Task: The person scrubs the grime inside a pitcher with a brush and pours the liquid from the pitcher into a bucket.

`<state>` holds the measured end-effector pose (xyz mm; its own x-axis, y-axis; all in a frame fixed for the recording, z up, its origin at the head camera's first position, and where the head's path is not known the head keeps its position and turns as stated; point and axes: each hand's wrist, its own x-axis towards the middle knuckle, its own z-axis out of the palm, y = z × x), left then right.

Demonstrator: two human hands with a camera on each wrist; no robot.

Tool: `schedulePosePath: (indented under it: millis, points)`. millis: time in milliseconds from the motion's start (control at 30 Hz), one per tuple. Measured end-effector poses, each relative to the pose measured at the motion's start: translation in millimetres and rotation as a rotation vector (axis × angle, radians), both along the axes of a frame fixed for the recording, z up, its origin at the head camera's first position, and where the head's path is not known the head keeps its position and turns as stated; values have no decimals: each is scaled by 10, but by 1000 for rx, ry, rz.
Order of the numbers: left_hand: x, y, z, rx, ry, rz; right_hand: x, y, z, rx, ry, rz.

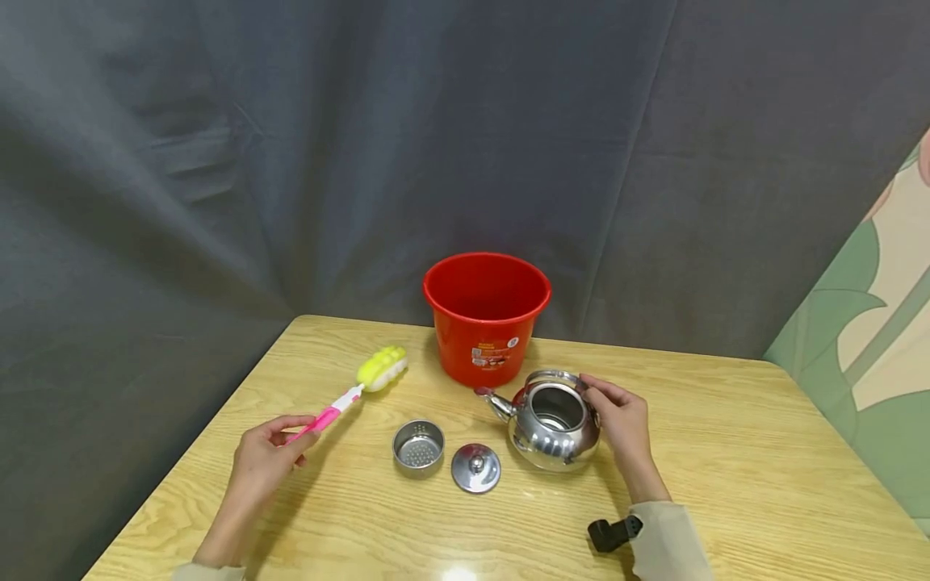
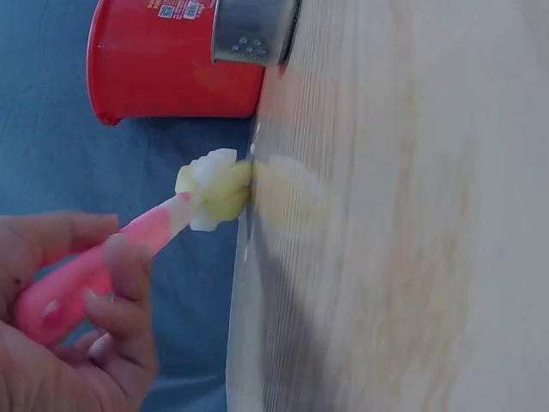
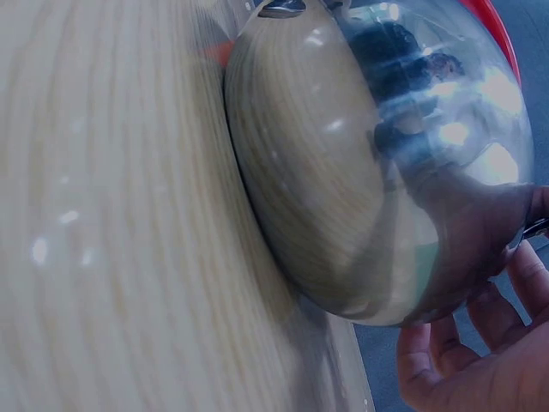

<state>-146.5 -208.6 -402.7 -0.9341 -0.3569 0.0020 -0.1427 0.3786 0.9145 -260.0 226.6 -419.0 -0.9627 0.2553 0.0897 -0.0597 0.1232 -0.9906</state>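
Observation:
My left hand point(image 1: 265, 456) grips the pink handle of a sponge brush point(image 1: 330, 415). The brush's yellow and white sponge head point(image 2: 214, 189) points away from me, close to the tabletop. On the right, my right hand point(image 1: 621, 415) holds the raised handle of a shiny steel kettle point(image 1: 554, 446) at its right end. The kettle stands lidless, its spout facing left. Its round lid point(image 1: 475, 468) lies on the table left of it, beside a perforated steel strainer basket point(image 1: 419, 448). In the right wrist view, fingers point(image 3: 493, 322) sit beside the kettle's rounded body.
A red plastic bucket point(image 1: 487, 339) stands at the back of the wooden table point(image 1: 726, 468), behind the kettle. A dark grey curtain point(image 1: 363, 161) hangs past the table's far edge. A black device point(image 1: 613, 533) is strapped at the right wrist.

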Motion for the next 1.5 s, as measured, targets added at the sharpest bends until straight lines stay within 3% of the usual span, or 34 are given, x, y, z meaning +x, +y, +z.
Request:
schedulePosePath:
  millis: [133, 267, 700, 1100, 1500]
  points:
    - [31, -12, -8, -50, -77, -101, 1, 2, -1, 6, -6, -4]
    - [50, 26, -33, -66, -121, -151, -1, 9, -2, 6, -8, 4]
    - [14, 145, -84, -94, -140, -192, -9, 24, 9, 17, -8, -5]
    - [35, 140, -146, -200, -137, -245, 4, 7, -1, -1, 3, -6]
    - [3, 180, -168, -270, -154, -259, 8, 8, 4, 14, 4, 3]
